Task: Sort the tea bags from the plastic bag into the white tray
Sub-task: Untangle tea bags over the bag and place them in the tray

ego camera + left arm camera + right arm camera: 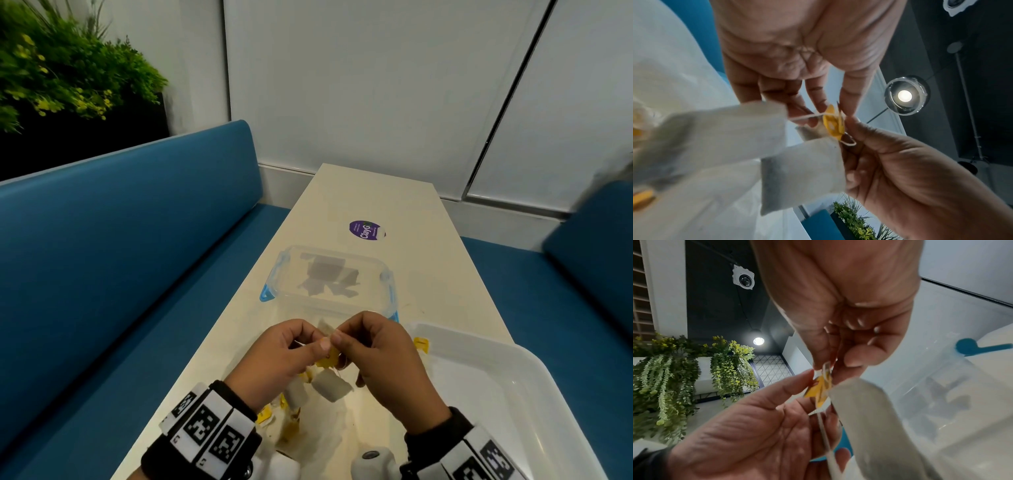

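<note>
Both hands meet above the near end of the table (359, 205). The left hand (274, 356) and right hand (383, 359) each pinch, thumb against forefinger, a cluster of yellow tags (833, 124) and thin white strings (807, 116). At least 2 tea bags (330, 385) dangle below the hands from those strings; how many strings are caught together cannot be told.

Handling, as judged: the bags are light, soft paper pouches, easily torn or crushed. The strings look tangled at the tags, so a hard pull may snap a string or rip a pouch. The safest hold is the stiff tag or the string just beside it, with the pouch left hanging free.

Containers: the tray (534, 370) lies at the right, touching the table edge, with 1 yellow tag visible at its far left corner. A clear box (390, 284) with blue clips stands beyond the hands and holds several grey bags. More tags and bags lie below the hands on crumpled clear plastic (329, 442), probably the plastic bag.
</note>
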A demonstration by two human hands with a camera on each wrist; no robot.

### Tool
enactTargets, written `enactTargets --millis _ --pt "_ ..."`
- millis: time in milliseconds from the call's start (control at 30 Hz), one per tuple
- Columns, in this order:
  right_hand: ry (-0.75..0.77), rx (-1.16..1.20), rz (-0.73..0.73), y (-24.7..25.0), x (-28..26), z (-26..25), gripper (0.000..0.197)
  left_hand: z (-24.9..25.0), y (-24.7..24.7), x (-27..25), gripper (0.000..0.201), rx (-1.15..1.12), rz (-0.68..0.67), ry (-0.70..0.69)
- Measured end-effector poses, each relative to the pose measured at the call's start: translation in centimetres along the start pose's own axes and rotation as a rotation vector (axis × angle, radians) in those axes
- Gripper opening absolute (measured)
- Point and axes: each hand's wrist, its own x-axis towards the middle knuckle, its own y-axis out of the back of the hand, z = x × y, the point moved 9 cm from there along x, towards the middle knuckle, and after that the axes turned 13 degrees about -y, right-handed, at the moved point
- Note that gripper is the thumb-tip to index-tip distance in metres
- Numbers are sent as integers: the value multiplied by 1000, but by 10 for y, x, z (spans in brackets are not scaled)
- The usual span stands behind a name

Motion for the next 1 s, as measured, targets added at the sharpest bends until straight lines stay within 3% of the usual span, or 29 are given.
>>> enactTargets --millis 400,500,600,800,1000 --pt "-46 -11 -17 -6 6 11 8 -7 4 1 14 -67 45 65" --pt "-29 -79 -17 -10 5 10 17 -7 6 1 19 -87 94 85" --pt "-9 -189 10 -14 5 11 22 -8 6 0 21 -118 116 111" --pt "28 -170 94 -12 8 12 18 -11 -1 -6 22 -224 110 206" --pt "100 -258 136 -12 6 9 28 -8 5 -4 21 -176 124 166"
